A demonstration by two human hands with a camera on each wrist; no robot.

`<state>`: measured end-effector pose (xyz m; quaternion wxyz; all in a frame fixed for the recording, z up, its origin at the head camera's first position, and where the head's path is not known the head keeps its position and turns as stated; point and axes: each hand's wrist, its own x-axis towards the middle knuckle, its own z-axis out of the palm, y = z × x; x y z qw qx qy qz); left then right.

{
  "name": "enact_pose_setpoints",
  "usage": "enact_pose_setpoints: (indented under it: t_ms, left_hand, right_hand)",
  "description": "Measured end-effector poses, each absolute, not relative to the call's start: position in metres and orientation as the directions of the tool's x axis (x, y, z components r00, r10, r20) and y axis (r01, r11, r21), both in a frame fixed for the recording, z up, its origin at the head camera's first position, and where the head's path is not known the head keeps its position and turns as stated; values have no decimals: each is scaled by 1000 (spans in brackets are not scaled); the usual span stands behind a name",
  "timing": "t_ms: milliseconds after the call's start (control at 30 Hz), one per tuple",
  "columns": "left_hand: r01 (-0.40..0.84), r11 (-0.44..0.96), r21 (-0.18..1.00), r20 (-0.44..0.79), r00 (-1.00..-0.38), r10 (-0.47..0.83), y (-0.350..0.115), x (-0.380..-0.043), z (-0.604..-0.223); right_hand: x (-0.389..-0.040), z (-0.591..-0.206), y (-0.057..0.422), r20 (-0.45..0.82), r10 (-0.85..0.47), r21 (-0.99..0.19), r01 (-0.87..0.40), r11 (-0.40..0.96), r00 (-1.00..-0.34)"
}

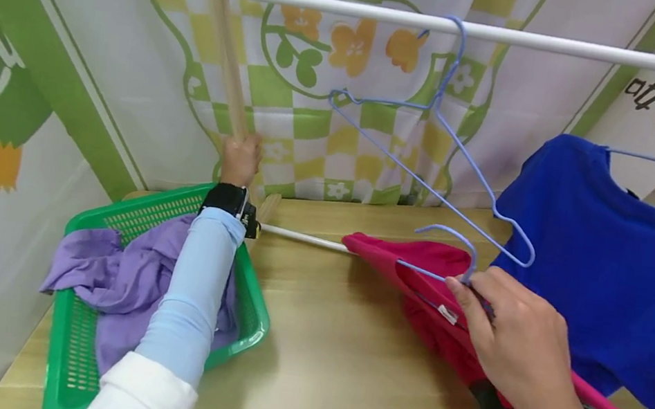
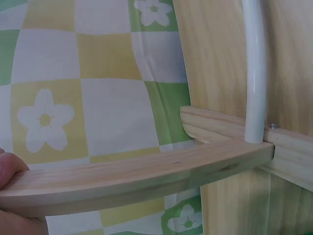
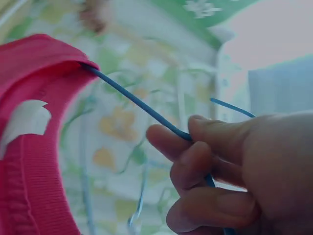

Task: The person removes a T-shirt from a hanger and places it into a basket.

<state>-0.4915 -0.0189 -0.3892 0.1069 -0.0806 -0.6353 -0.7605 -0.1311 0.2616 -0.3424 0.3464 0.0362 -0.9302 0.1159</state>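
Observation:
My left hand (image 1: 240, 159) grips the wooden upright (image 1: 226, 57) of a clothes rack, and the same upright (image 2: 122, 176) crosses the left wrist view. With my right hand (image 1: 513, 335) I pinch a blue wire hanger (image 1: 455, 235) just below its hook. A red shirt (image 1: 429, 331) hangs on this hanger, its neckline and white label facing up. In the right wrist view the hanger wire (image 3: 137, 103) runs from my fingers into the shirt's collar (image 3: 63, 54). The hook is off the rail.
A bare blue hanger (image 1: 441, 109) hangs from the white rail (image 1: 342, 7). At the right hangs a blue shirt (image 1: 601, 271) on another hanger. A green basket (image 1: 255, 313) holds purple clothing (image 1: 135, 275) at the left. A lower white bar (image 1: 304, 237) runs above the wooden tabletop (image 1: 317, 371).

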Motion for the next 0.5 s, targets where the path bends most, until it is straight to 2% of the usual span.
enact_pose_setpoints:
  t_ms: [100, 233, 500]
  left_hand:
    - [263, -149, 953, 256, -965, -61, -13, -488, -399]
    - [268, -160, 950, 259, -963, -79, -7, -506, -420]
    - [279, -121, 953, 272, -959, -74, -20, -512, -411]
  right_hand:
    - [-146, -342, 247, 655, -9, -225, -206, 952, -756]
    - [-169, -355, 238, 635, -40, -277, -276, 920, -771]
    - [-224, -385, 246, 468, -98, -445, -329, 833, -879]
